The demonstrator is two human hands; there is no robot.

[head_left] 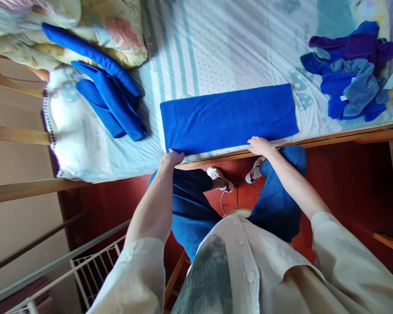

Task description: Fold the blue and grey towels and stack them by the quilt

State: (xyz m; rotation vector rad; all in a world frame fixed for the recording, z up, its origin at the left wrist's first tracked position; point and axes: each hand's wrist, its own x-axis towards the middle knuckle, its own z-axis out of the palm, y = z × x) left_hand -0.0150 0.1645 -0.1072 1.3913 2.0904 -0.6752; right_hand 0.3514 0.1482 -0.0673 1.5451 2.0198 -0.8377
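Straight ahead at twelve o'clock, a blue cloth (229, 115) lies flat on the bed (229, 52) in a neat rectangle. The left hand (174, 158) is at its eight o'clock corner, the right hand (260, 146) on its near edge toward five; whether either grip pinches the fabric, I cannot tell. Blue folded strips (113, 98) toward ten-thirty look finished; the crumpled heap (362, 83) at one o'clock looks undone.
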